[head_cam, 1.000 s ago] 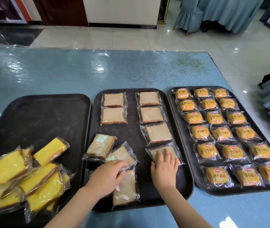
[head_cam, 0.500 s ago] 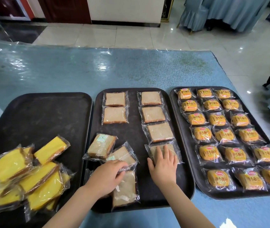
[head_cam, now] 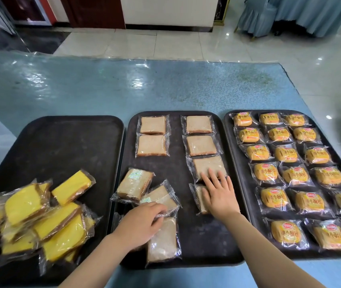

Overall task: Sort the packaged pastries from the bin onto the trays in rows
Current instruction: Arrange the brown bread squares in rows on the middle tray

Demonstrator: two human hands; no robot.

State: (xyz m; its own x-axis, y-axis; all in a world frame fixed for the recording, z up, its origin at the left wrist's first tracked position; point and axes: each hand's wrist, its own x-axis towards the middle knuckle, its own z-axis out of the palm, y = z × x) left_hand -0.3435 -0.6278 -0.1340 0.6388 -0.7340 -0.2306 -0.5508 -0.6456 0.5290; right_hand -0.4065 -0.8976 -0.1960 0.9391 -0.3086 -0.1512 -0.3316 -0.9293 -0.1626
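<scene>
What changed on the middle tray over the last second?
The right hand slid farther up the right column; its fingertips now reach the third bread packet, palm flat over the fourth packet. The left hand stayed on the loose packets; the other trays are unchanged.

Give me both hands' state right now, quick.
Left hand: closed, fingers curled on a brown pastry packet in the middle tray's loose pile.
Right hand: open, flat on the fourth right-column packet, gripping nothing.
</scene>
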